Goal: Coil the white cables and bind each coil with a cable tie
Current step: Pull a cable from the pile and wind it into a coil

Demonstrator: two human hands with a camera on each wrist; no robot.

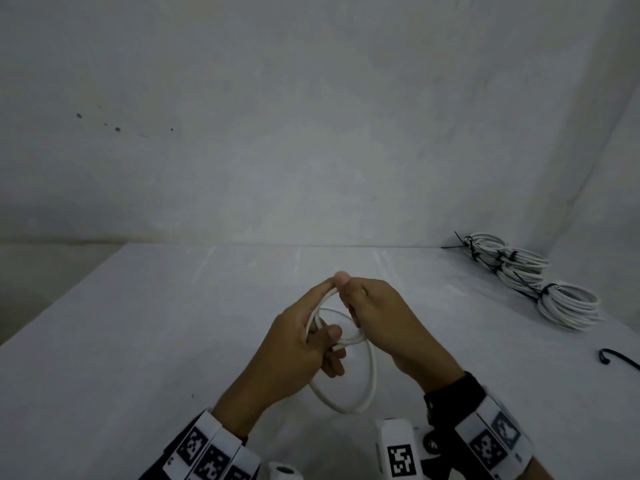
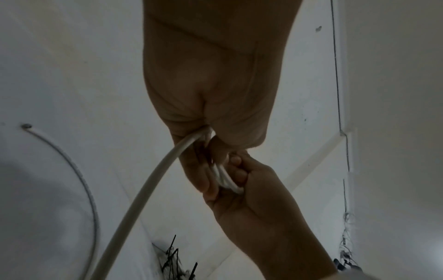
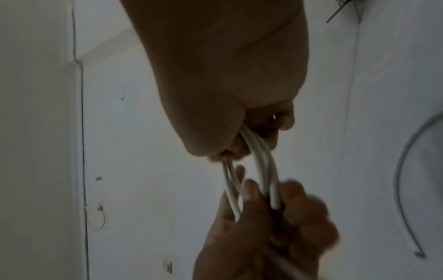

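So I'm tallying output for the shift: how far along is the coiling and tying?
Done: a pile of bound coils lies at the table's far right, black ties around them; the exact count is unclear. In hand: the left hand and right hand both grip a white cable looped into a few turns, with no tie on it yet. Left: bind this coil, perhaps with the loose black tie nearby.
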